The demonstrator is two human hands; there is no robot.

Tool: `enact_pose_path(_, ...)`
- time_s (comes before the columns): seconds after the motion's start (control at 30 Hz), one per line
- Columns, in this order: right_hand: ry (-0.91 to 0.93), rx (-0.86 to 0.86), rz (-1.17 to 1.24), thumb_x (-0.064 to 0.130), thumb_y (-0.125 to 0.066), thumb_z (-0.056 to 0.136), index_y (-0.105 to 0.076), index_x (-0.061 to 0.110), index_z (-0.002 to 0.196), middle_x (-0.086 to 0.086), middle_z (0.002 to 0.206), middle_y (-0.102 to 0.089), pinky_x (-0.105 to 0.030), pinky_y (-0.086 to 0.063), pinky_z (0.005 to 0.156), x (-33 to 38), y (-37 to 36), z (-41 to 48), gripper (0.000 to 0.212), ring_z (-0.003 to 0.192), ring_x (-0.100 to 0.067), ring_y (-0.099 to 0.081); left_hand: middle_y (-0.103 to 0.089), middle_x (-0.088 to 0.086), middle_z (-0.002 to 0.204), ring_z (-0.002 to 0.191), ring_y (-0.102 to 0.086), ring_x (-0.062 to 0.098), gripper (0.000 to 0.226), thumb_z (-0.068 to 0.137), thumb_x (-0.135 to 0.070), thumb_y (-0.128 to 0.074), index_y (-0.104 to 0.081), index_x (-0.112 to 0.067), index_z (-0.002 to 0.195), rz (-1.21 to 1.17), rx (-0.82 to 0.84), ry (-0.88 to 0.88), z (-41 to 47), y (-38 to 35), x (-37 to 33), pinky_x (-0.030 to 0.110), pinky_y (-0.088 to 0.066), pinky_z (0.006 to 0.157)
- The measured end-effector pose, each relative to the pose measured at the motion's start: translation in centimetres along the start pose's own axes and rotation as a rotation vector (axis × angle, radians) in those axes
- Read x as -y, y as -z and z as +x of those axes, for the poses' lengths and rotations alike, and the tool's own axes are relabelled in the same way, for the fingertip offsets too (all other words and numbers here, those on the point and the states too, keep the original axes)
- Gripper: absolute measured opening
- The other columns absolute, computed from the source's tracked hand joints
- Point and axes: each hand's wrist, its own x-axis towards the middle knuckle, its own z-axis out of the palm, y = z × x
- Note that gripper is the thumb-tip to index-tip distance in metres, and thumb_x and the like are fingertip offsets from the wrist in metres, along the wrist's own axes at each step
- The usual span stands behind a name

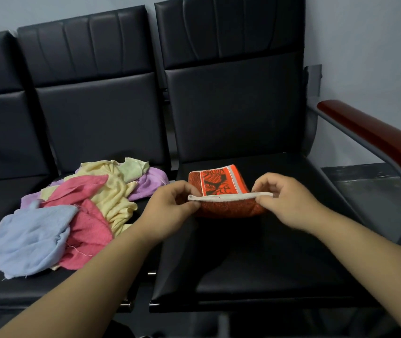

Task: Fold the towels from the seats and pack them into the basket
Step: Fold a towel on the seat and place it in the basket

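An orange towel (221, 184) with a black pattern and a white hem lies partly folded on the right-hand black seat (255, 264). My left hand (170, 206) pinches the left end of the raised white hem. My right hand (284, 201) pinches the hem's right end, so the near edge is lifted over the rest of the towel. A loose heap of towels (77, 211) lies on the middle seat: light blue, pink, pale yellow, purple and pale green. No basket is in view.
Black padded seat backs (231, 93) rise behind the seats. A red-brown wooden armrest (375, 140) on a grey metal frame borders the right seat. A pale wall and a dark floor strip lie to the right.
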Motion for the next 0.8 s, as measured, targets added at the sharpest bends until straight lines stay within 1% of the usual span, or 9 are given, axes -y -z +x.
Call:
enact_pose_path(0.07,-0.142,0.12,0.299,-0.003,-0.062,0.091,-0.07,0.015,0.087,-0.007,0.09,-0.07,-0.034,-0.053,0.07,0.8,0.5,0.2,0.02,0.08,-0.023,-0.065,-0.067,0.0,0.079,0.075,-0.059,0.012,0.008,0.078,-0.01,-0.068,-0.069,-0.015,0.084,-0.133,0.075,0.025,-0.3,0.6,-0.7,0.024,-0.048,0.068)
enact_pose_path(0.1,-0.217,0.215,0.434,-0.007,-0.058,0.091,-0.069,0.012,0.085,-0.01,0.088,-0.067,-0.033,-0.051,0.066,1.0,0.7,0.2,0.023,0.077,-0.024,-0.063,-0.065,0.002,0.08,0.074,-0.057,0.013,0.009,0.078,-0.009,-0.067,-0.069,-0.013,0.085,-0.187,0.12,0.043,-0.4,0.8,-1.0,0.023,-0.047,0.066)
enact_pose_path(0.2,-0.326,0.397,0.564,-0.008,-0.055,0.091,-0.07,0.013,0.082,-0.009,0.082,-0.067,-0.028,-0.049,0.057,1.1,1.1,0.4,0.027,0.068,-0.019,-0.061,-0.064,0.001,0.08,0.071,-0.056,0.01,0.013,0.076,-0.007,-0.064,-0.069,-0.013,0.087,-0.25,0.202,0.107,-0.9,1.3,-1.3,0.019,-0.045,0.063)
enact_pose_path(0.27,-0.33,0.383,0.526,-0.007,-0.057,0.09,-0.071,0.014,0.082,-0.008,0.077,-0.064,-0.027,-0.045,0.057,0.8,0.9,0.9,0.026,0.064,-0.016,-0.057,-0.066,0.001,0.081,0.071,-0.058,0.009,0.013,0.078,-0.008,-0.064,-0.07,-0.015,0.086,-0.252,0.213,0.133,-0.8,1.4,-1.0,0.018,-0.046,0.063)
enact_pose_path(0.37,-0.346,0.268,0.47,-0.006,-0.061,0.088,-0.072,0.016,0.081,-0.006,0.076,-0.063,-0.03,-0.042,0.061,0.3,0.3,1.9,0.026,0.064,-0.015,-0.055,-0.066,0.002,0.08,0.072,-0.059,0.01,0.009,0.086,-0.005,-0.064,-0.069,-0.012,0.088,-0.229,0.173,0.159,0.1,1.2,-0.3,0.021,-0.047,0.065)
enact_pose_path(0.47,-0.356,0.143,0.428,-0.003,-0.066,0.086,-0.074,0.015,0.084,-0.009,0.083,-0.066,-0.034,-0.046,0.067,-0.2,-0.6,3.1,0.02,0.071,-0.019,-0.058,-0.066,0.005,0.08,0.074,-0.058,0.016,0.017,0.093,0.005,-0.059,-0.068,-0.008,0.089,-0.154,0.099,0.197,1.3,0.6,0.8,0.027,-0.047,0.069)
enact_pose_path(0.6,-0.328,0.038,0.235,0.004,-0.073,0.086,-0.075,0.018,0.091,-0.008,0.088,-0.07,-0.036,-0.051,0.073,-1.6,-2.1,4.7,0.015,0.076,-0.019,-0.064,-0.066,0.005,0.076,0.071,-0.058,0.017,0.016,0.093,0.003,-0.06,-0.069,-0.009,0.087,-0.045,0.023,0.254,3.1,-0.4,3.5,0.03,-0.047,0.068)
enact_pose_path(0.7,-0.311,0.022,0.088,0.009,-0.074,0.086,-0.074,0.023,0.09,-0.005,0.088,-0.072,-0.029,-0.05,0.067,-3.2,-3.6,5.6,0.015,0.074,-0.015,-0.065,-0.068,-0.004,0.072,0.061,-0.059,0.01,0.02,0.091,-0.003,-0.06,-0.069,-0.019,0.083,0.165,-0.031,0.284,4.1,-2.0,6.3,0.026,-0.047,0.061)
enact_pose_path(0.8,-0.3,0.035,-0.06,0.013,-0.072,0.087,-0.073,0.026,0.088,-0.001,0.087,-0.072,-0.026,-0.048,0.063,-4.9,-4.8,6.4,0.014,0.074,-0.013,-0.065,-0.069,-0.009,0.08,0.074,-0.064,0.007,0.019,0.092,-0.014,-0.055,-0.065,-0.028,0.085,0.429,-0.011,0.267,4.4,-3.6,8.3,0.027,-0.049,0.069)
